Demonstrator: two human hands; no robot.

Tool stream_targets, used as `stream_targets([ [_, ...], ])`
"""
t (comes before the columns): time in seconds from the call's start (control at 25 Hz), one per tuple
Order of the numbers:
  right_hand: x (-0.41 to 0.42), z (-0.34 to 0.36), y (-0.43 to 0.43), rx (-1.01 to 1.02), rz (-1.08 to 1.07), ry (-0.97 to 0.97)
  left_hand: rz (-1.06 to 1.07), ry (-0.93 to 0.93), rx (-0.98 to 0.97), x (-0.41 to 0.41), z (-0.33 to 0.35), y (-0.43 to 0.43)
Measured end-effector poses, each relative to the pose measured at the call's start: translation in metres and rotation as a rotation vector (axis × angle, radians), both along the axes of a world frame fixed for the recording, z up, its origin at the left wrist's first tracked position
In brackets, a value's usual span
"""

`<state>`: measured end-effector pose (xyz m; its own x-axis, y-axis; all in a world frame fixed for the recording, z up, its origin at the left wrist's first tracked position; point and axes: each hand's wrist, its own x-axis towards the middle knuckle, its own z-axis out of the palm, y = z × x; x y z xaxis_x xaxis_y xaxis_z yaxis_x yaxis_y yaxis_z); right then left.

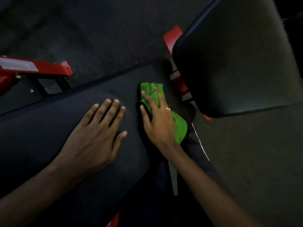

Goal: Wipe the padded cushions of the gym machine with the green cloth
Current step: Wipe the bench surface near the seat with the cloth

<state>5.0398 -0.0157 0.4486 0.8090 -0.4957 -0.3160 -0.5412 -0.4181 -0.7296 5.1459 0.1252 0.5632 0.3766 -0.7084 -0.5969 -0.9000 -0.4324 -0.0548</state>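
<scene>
Green cloth (pixel 180 126) under right hand (pixel 159 122), on cushion (pixel 41 128)

The green cloth (pixel 180 126) is bunched and creased, lying on the long dark seat cushion (pixel 49 128) near its right end, pressed flat under the right hand (pixel 159 125). That cushion is smooth and runs slantwise across the view. The second cushion (pixel 237 63), broad, dark and round-cornered, stands tilted just beside the cloth.

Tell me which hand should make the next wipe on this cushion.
Right. The right hand presses the green cloth onto the cushion; the left hand lies flat on bare padding, without cloth.
</scene>
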Motion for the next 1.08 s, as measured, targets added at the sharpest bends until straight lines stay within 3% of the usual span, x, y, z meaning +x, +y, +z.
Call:
stream_targets([
  [0.12, -0.035, -0.003, 0.006, 0.025, 0.014, -0.07, -0.091, 0.024, -0.028, 0.002, -0.024, -0.018],
  [0.32, -0.03, -0.041, -0.028, 0.036, -0.296, 0.129, -0.216, -0.009, 0.015, 0.002, -0.05, -0.028],
  [0.48, -0.074, 0.024, 0.04, 0.083, -0.196, -0.05, -0.222, -0.026, 0.01, 0.001, -0.048, -0.028],
  [0.6, -0.101, 0.021, 0.05, 0.097, -0.105, -0.17, -0.229, -0.039, 0.019, -0.001, -0.052, -0.027],
  [0.8, -0.09, -0.019, 0.014, 0.106, -0.425, -0.062, -0.25, -0.046, 0.037, 0.004, -0.052, -0.029],
  [0.92, -0.091, 0.007, 0.045, 0.039, -0.434, -0.246, -0.246, -0.035, 0.047, 0.006, -0.056, -0.03],
  [1.08, -0.104, 0.071, 0.126, 0.107, -0.342, -0.396, -0.255, 0.009, 0.073, 0.015, -0.053, -0.031],
])
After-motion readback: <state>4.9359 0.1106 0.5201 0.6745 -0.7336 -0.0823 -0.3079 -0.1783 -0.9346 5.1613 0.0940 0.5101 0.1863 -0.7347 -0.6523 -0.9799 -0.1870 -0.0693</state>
